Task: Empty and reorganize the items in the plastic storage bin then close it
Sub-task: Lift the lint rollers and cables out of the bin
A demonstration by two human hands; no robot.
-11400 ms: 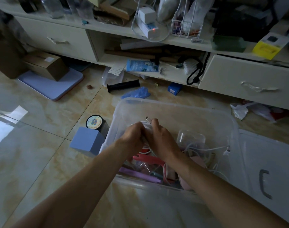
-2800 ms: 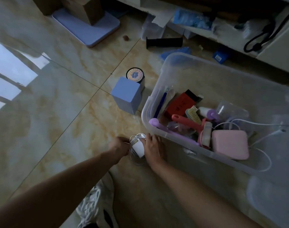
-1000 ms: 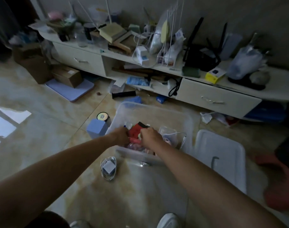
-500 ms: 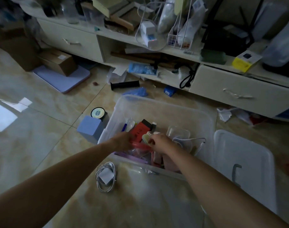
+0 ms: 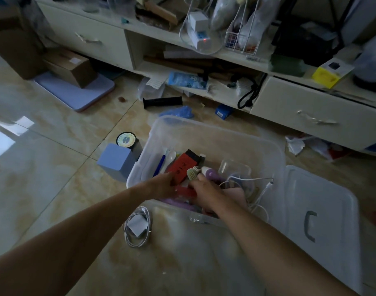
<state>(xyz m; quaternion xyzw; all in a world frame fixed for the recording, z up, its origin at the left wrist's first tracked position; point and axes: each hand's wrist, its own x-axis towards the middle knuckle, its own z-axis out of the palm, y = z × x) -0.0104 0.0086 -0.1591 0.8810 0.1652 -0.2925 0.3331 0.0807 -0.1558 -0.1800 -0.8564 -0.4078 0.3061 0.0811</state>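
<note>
Charger with its coiled cable (image 5: 137, 226) lies on the floor, just outside the bin's near wall. Both hands are inside the clear plastic bin (image 5: 214, 133) — left hand (image 5: 163, 185) and right hand (image 5: 206, 192) both on a red brush handle (image 5: 186, 191); can't tell whether the fingers are clenched round it. Lid (image 5: 317, 218) lies flat to the bin's right. Blue box (image 5: 116, 162) sits beyond, by the bin's left wall.

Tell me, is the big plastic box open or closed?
Open. The plastic box has no lid on; its white lid lies flat on the floor beside it, and things inside show.
</note>
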